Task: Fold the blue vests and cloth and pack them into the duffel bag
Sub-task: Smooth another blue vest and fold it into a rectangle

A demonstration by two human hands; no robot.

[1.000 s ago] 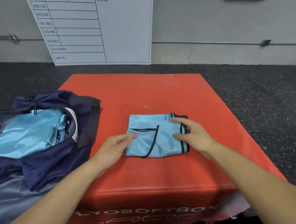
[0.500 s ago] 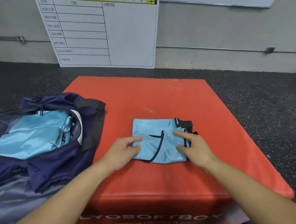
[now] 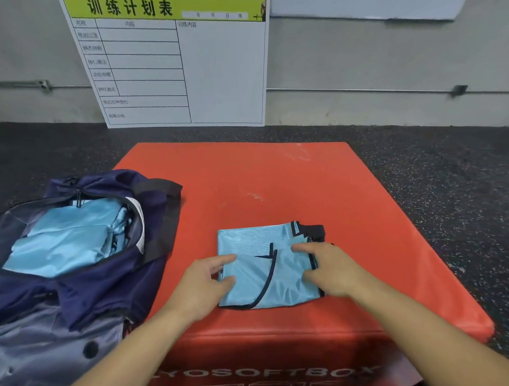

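Both hands, left hand (image 3: 206, 281) and right hand (image 3: 329, 270), grasp a folded blue vest (image 3: 263, 266) on the red soft box (image 3: 276, 180); several already fill the open duffel bag (image 3: 75, 287), this one apparently unpacked.

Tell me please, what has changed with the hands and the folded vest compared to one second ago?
Both hands shifted from the vest's side edges toward its near corners. The left hand now pinches the near left corner of the folded vest; the right hand curls around the near right edge, as if about to lift it. The vest stays folded on the red box, and the duffel bag stays open with blue cloth inside.
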